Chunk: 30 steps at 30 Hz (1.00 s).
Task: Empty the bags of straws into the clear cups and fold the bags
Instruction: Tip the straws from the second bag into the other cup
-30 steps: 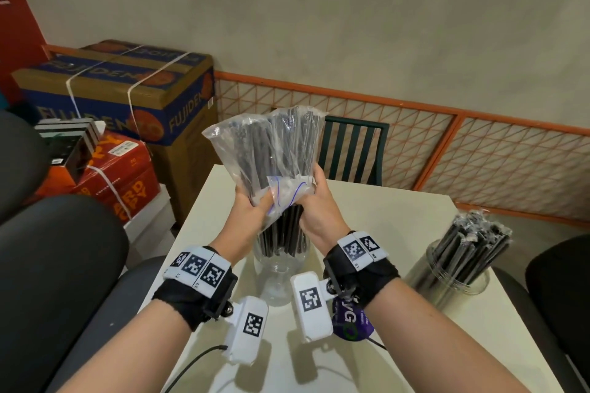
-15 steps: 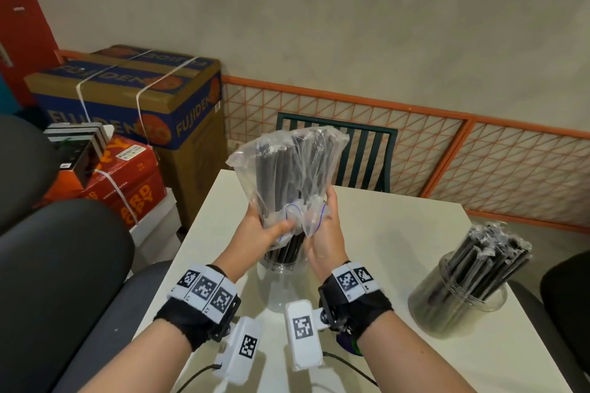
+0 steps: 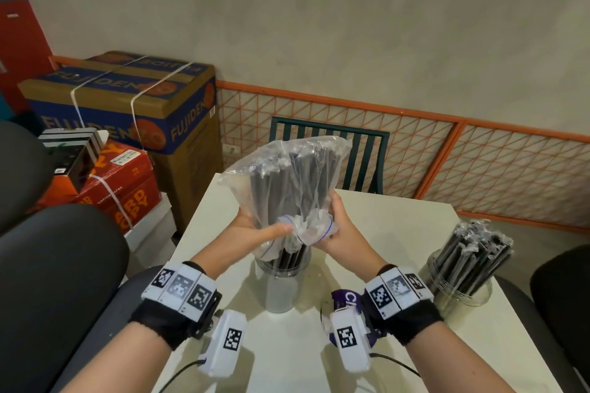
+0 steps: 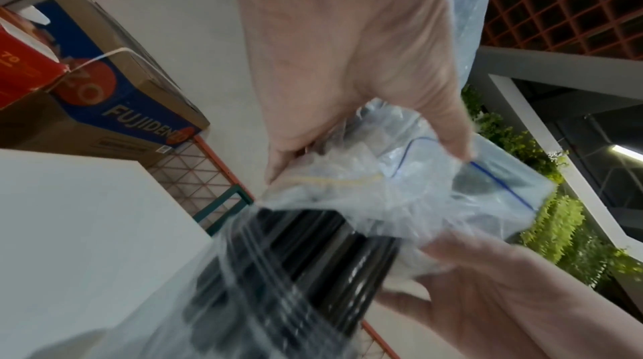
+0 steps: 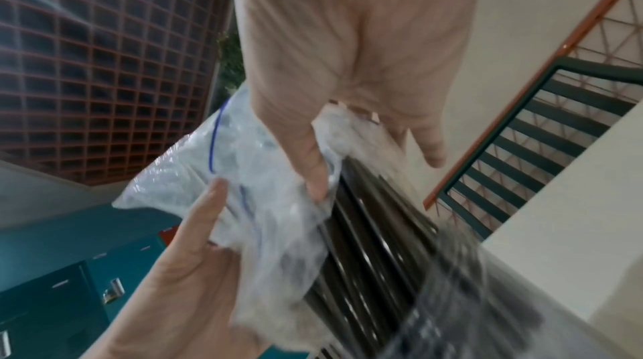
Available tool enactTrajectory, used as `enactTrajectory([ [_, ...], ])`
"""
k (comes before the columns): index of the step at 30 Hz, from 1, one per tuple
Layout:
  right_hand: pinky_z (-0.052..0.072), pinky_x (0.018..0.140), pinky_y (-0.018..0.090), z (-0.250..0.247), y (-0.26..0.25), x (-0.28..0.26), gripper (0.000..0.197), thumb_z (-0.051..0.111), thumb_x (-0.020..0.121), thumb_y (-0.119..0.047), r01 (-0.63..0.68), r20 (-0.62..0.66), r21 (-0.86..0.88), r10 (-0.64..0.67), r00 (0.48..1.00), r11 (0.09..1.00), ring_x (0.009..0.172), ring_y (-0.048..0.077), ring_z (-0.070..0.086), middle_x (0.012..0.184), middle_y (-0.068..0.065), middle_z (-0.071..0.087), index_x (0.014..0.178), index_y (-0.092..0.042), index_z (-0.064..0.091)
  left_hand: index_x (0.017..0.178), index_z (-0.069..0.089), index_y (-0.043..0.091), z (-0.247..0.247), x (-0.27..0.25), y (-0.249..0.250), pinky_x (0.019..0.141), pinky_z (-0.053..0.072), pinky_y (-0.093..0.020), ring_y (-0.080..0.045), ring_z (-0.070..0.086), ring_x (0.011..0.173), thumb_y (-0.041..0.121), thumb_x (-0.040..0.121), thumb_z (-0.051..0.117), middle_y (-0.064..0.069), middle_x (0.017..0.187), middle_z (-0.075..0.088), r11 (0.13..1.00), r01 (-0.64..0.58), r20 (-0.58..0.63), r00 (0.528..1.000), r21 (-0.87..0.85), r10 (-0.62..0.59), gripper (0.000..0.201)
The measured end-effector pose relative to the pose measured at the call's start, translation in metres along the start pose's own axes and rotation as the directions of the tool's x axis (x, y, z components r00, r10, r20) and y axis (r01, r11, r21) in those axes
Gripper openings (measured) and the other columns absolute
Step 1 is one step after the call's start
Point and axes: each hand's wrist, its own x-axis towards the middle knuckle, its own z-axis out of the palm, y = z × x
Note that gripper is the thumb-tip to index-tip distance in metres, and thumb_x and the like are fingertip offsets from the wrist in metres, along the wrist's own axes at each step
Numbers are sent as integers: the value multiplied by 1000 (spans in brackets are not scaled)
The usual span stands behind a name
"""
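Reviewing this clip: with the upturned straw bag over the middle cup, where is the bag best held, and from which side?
Best held at the gathered mouth of the bag, low down above the clear cup, with one grip from each side. The left hand and right hand already pinch it there. The straws leave through that narrow neck, so squeezing it probably steers them; the loose top offers little control.

Your left hand (image 3: pixel 252 233) and right hand (image 3: pixel 346 234) are bare, each wrist wearing a black band (image 3: pixel 174 319) with white square-coded tags (image 3: pixel 182 289) and a white tagged camera block (image 3: pixel 225 343) trailing a black cable (image 3: pixel 178 375).
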Motion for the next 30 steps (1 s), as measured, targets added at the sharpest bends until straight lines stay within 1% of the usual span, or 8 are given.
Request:
enactTrajectory([
  [4,22,106,14,-22,-12,-11,114,79,74,-16,-111,161,-165,138,977,980,131,-7,22,145,-21,21,149,-32,-5,141,12,47,-15,-5,18,102,29,-23,9,39,112,14,78,72,26,126,33,999,-44,-58,997,-26,42,93],
  [6,19,115,25,-28,-17,-11,122,84,68,-24,-115,209,-166,149,966,979,139,-4,13,155,-16,15,148,-37,-7,116,30,64,-16,-12,27,105,29,-27,1,42,114,19,77,72,19,130,39,999,-42,-47,998,17,43,73],
  [9,21,120,42,-28,-31,-12,129,88,58,-36,-85,215,-85,102,971,993,145,4,16,159,-10,18,148,-42,-4,90,40,49,-9,-20,40,92,39,-16,17,59,87,11,85,63,30,89,67,998,-46,40,998,49,44,44],
  [11,28,117,38,-26,-41,-13,126,86,62,-32,-52,194,-49,60,979,997,143,4,22,157,-10,21,148,-41,-5,95,40,48,-5,-22,46,84,40,-12,24,57,81,10,84,62,35,83,63,996,-76,39,996,35,75,46],
  [17,31,105,17,-24,-57,-23,114,77,76,-22,9,146,-48,-2,989,999,141,0,22,155,-14,25,150,-34,-9,128,25,51,-9,-24,55,102,35,-26,3,48,116,32,74,70,19,125,51,990,-126,-70,989,64,130,72],
  [22,17,119,39,-18,-62,-28,111,77,76,-30,-10,146,-151,33,989,988,146,8,15,157,-11,21,150,-33,-6,143,28,36,-8,-22,50,105,28,-26,-2,36,125,47,82,62,19,133,41,952,-17,-100,994,306,50,71],
  [26,16,112,29,-5,-64,-37,100,70,83,-29,-32,139,-223,64,988,974,146,14,13,159,-4,18,150,-26,-4,134,49,26,-3,-21,36,103,33,-27,-16,46,128,53,87,49,2,137,53,878,62,-42,998,475,-47,54],
  [30,15,116,33,-10,-86,-41,101,68,84,-33,40,90,-222,-20,996,974,146,10,12,161,-4,11,150,-27,-9,133,48,27,7,-33,65,94,33,-24,-4,44,111,47,91,47,14,118,50,923,-17,-132,989,384,73,47],
])
